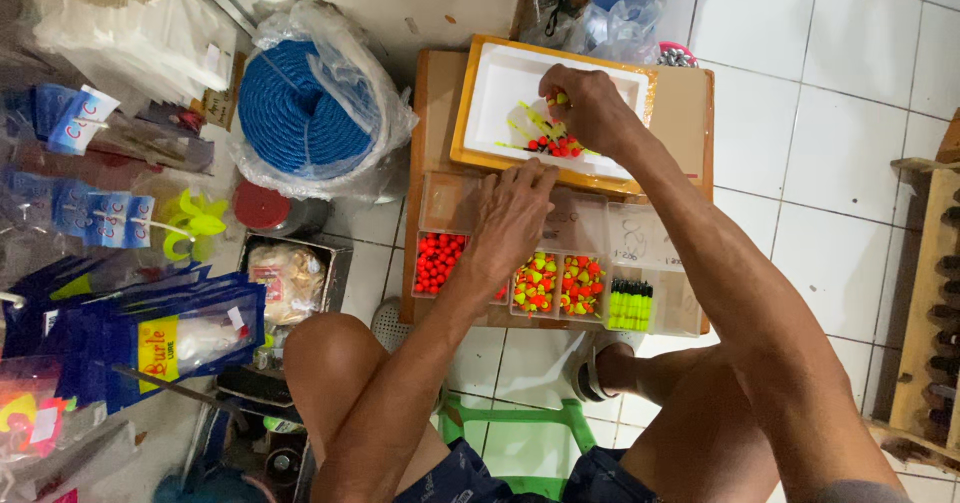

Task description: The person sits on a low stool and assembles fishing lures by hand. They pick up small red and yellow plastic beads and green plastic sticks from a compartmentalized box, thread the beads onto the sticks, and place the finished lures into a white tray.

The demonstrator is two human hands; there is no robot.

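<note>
My left hand (512, 215) lies flat, palm down, on a clear compartment box (640, 248) that holds red beads (438, 261), red-and-yellow floats (536, 283) and neon yellow sticks (630, 305). My right hand (588, 105) reaches into a white tray with a yellow rim (492, 98). Its fingers are pinched on a small yellow-green float at the top of a little pile of red and yellow floats (552, 141) in the tray. Both the tray and the box rest on a low wooden board (690, 113).
A coil of blue rope in a plastic bag (300, 108) stands left of the board. Blue packets (150, 333) and hanging cards crowd the far left. A metal tin of pale pieces (290, 278) sits by my left knee. White floor tiles and a wooden rack (935, 303) lie to the right.
</note>
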